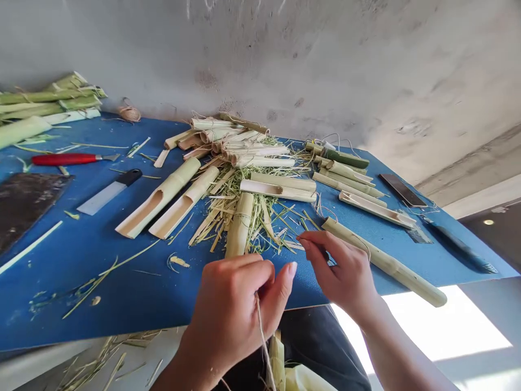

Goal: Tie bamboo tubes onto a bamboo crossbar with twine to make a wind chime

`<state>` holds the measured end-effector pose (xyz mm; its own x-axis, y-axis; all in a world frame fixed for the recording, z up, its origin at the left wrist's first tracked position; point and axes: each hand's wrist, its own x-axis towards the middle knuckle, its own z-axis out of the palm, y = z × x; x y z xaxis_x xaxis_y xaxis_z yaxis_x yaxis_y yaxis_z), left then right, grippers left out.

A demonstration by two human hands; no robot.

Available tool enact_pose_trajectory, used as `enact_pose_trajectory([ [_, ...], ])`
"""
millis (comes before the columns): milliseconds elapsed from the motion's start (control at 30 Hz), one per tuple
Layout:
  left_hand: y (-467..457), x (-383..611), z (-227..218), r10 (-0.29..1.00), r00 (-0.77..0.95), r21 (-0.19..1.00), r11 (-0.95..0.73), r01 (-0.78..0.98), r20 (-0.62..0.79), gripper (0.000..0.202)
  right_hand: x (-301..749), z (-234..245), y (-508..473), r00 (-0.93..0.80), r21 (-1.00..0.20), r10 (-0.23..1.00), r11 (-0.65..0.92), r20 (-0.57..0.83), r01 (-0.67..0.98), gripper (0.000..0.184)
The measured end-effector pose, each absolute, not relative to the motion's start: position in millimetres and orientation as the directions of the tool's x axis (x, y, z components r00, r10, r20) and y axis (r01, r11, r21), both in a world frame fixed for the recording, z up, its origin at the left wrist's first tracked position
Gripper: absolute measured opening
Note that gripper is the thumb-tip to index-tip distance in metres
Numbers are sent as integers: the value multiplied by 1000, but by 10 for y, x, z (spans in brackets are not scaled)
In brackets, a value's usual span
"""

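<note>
My left hand (236,307) is closed at the near edge of the blue table (81,255), gripping a thin twine (262,336) that hangs down toward my lap. A short bamboo tube (240,225) wrapped with a strand pokes out just beyond its knuckles. My right hand (342,269) pinches with thumb and forefinger at something thin I cannot make out, beside a long pale bamboo tube (382,260) that juts past the table edge.
Cut bamboo tubes (163,198) and shavings (244,206) cover the table's middle. A white-bladed knife (109,191), a red-handled tool (69,158) and a dark cleaver (24,201) lie left. Green stalks (44,106) and a twine ball (129,113) are far left; dark blades (402,190) lie right.
</note>
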<state>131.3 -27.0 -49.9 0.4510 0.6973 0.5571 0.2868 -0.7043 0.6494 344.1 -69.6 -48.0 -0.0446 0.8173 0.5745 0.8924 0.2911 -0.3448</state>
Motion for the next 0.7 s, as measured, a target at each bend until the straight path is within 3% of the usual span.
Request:
enact_pose_trajectory([
  [133,-200,1391,-516,710,499,582,-699,416,497,17,3406,-505,-666,43,-368,818,211,574,906,13],
  [233,-183,1377,-529,684,576,580,-712,396,447,21,3420,-528,-651,90,-389,818,171,569,905,13],
  [300,-168,1363,-541,654,617,583,-729,358,438,6,3441,-544,-648,98,-393,816,165,569,904,13],
  [467,-142,1363,-604,629,587,534,-767,356,511,28,3470,-564,-662,120,-389,803,148,585,909,13],
  [700,-230,1279,-635,622,390,580,-780,234,679,10,3449,-557,-709,91,-369,802,168,590,914,12],
])
